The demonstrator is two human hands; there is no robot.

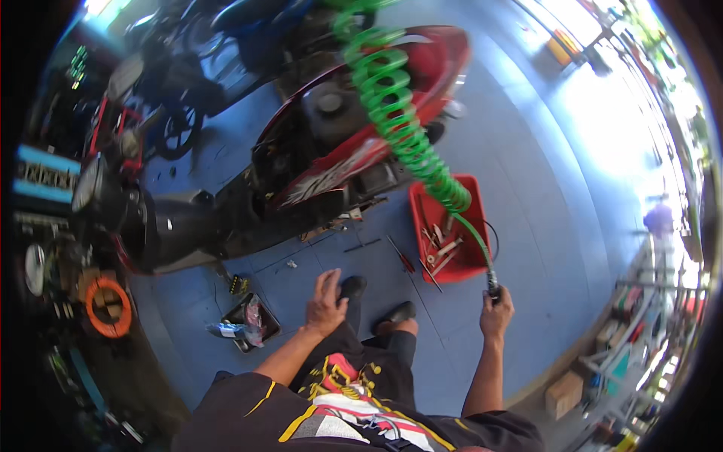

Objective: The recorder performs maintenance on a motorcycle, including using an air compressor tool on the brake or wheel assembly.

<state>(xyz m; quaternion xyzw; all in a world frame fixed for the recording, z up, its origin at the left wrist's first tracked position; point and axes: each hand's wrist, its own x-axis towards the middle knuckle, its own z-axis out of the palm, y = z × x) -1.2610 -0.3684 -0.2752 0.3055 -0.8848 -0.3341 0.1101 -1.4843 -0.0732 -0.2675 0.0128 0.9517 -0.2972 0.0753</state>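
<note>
Black rectangular tray [273, 328] with red and blue plastic packages [254, 320] on the blue floor [535, 196], left of the left hand. Red-and-black motorcycle [241, 215] ahead, front end to the left; seat looks off, round cap [328, 102] exposed, patterned red side panel [331, 179] on. Left hand [326, 307]: fingers loosely bent and apart, looks empty, not touching the bike. Red plastic bin [480, 218] farther out, between the hands sideways, metal tools [449, 247] inside. Green coiled hose [424, 160] runs past bike and bin to the right hand [497, 313], wrapped round its dark end fitting [493, 288]. My read: partly stripped, hose picked up; hose work and refitting the seat look outstanding. Fitting: in right hand, well apart from left hand and bike.
</note>
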